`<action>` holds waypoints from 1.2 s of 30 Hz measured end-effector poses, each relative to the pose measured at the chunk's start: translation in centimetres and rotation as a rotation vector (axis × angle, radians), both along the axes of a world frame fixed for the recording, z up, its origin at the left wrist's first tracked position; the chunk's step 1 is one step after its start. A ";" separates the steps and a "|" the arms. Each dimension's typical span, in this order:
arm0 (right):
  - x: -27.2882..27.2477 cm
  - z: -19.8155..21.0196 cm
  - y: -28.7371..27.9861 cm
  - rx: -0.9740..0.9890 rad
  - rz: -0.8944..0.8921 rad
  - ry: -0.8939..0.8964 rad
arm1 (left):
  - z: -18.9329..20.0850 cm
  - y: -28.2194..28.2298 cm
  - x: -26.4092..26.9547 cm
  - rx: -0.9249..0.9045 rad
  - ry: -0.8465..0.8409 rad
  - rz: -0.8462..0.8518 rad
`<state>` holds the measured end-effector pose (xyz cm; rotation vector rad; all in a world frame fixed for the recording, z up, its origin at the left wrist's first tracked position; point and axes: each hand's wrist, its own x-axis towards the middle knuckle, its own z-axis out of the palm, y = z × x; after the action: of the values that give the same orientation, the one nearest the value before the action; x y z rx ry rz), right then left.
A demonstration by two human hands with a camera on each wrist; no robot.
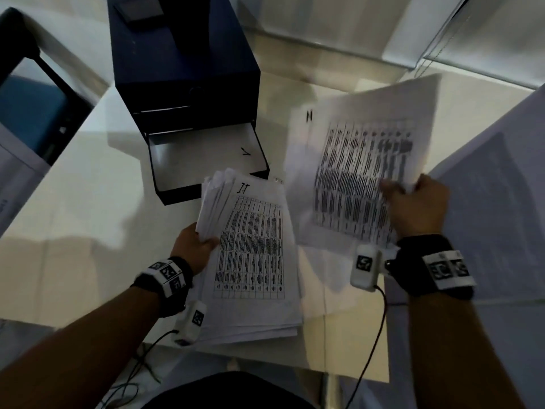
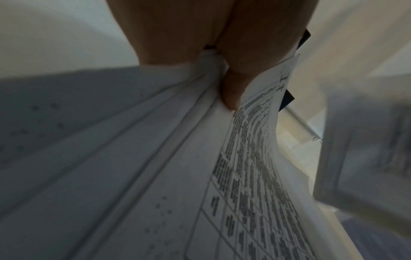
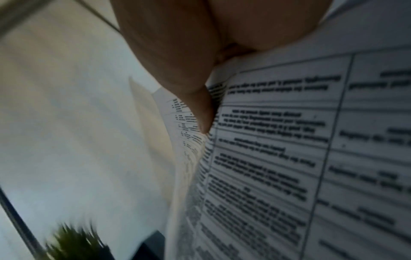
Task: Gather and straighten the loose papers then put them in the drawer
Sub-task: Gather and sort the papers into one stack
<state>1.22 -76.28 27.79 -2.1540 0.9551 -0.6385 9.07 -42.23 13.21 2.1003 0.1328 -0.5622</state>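
My left hand grips the left edge of a thick stack of printed papers, thumb on top; the stack fans out under the thumb. My right hand pinches a few loose printed sheets, lifted and blurred, to the right of the stack; its thumb presses on the printed table sheet. The dark blue drawer box stands at the back, its bottom drawer pulled open with a white sheet inside.
Another large sheet lies at the right on the pale table. A dark chair with a blue seat stands at the left. Cables hang from the wrist cameras. A green plant shows blurred in the right wrist view.
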 end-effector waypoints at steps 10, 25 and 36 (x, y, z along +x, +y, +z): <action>-0.5 -11.0 4.7 0.587 0.167 0.182 | 0.1 0.2 0.4 -0.044 0.073 0.022; -0.6 -18.0 4.2 0.249 -0.115 0.697 | -1.7 -0.7 0.4 0.056 -0.065 -0.043; 2.0 -18.4 4.9 0.456 -0.094 0.665 | -2.1 -0.5 0.8 0.052 -0.062 -0.052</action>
<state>3.25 -71.34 9.43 -1.9205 1.3884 0.2778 9.84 -42.73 11.12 2.1747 0.0574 -0.5290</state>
